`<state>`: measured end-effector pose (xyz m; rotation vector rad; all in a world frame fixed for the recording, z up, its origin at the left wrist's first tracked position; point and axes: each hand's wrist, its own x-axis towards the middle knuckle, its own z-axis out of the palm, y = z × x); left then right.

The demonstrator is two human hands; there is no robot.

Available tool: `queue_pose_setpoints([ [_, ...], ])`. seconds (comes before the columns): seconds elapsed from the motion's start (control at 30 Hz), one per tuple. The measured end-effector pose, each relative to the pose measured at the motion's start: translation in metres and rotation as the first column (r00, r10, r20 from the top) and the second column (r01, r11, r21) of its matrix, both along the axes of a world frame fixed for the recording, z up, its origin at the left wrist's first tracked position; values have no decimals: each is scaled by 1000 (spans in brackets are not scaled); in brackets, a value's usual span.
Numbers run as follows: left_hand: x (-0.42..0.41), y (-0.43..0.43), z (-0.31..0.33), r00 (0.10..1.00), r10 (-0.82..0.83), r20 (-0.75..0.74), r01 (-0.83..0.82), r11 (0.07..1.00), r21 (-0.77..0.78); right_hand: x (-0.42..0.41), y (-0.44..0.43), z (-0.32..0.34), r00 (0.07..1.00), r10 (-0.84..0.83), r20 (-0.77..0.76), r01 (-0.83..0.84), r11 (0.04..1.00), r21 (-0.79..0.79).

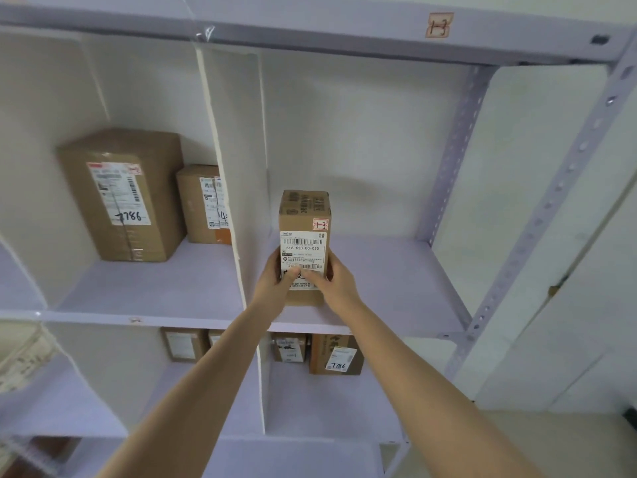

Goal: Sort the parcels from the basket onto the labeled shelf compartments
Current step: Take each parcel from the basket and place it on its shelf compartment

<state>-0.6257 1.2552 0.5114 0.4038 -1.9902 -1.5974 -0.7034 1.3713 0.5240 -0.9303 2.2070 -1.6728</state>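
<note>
Lavender shelf boards (379, 270) and white dividers framed the compartment tagged 1-3 (438, 25), where an upright brown parcel (303, 215) with barcode label stood, left hand (275, 279) and right hand (332, 277) gripping its sides.

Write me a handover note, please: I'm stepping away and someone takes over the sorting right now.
Left hand and right hand: both grip the small parcel from either side.
Parcel: upright in the compartment under the 1-3 shelf tag; its red sticker also reads 1-3.
Done: two parcels stand in the compartment to the left, more on the shelf below.
Left: let go of this parcel. The basket is out of view, so the remaining count is unknown.
</note>
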Motion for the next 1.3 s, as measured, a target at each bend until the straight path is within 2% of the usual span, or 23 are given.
queue_pose_setpoints([
  [0.3,-43,-36,0,999,-43,2,43,999,9,-39,-34,3,998,-44,37,44,999,13],
  [0.57,-80,-47,-5,997,10,-79,-8,1000,29,-70,-59,-4,997,-69,17,70,997,-23],
  [0.97,-122,-60,-1,994,92,-57,-92,996,3,-118,-79,-5,998,-15,58,17,999,-46],
  [1.3,-159,-81,-2,991,133,-11,-133,990,-40,-150,-105,-16,996,-85,21,85,996,-1],
])
